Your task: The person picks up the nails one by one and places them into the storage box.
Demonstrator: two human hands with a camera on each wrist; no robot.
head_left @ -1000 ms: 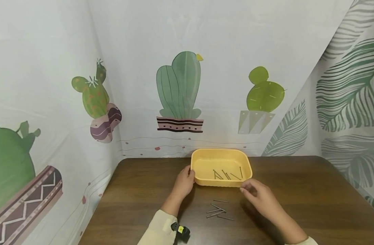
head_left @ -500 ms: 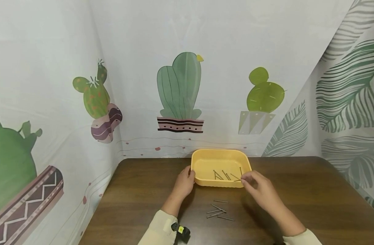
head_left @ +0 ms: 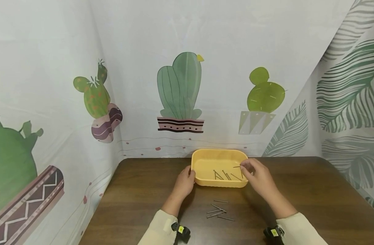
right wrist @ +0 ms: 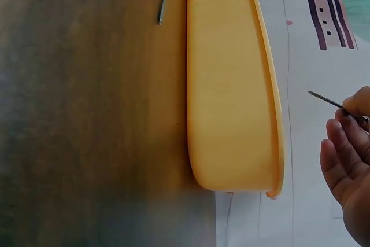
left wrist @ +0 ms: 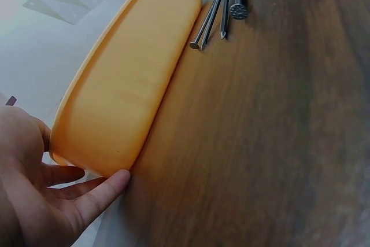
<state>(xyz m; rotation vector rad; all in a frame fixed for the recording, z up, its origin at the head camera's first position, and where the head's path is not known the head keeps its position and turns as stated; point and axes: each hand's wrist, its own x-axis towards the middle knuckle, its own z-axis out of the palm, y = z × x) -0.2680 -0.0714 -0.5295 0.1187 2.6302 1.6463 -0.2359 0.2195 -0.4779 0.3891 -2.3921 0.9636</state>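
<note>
A nail juts sideways from the right hand, pinched in its fingertips, above the right end of the yellow tray. The left hand grips the tray's left end. More nails lie inside, too fine to count surely from here. Just in front, loose nails lie clustered on the table.

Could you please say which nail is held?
The nail pinched by the right hand; the other nails lie in the yellow tray or on the table.
</note>
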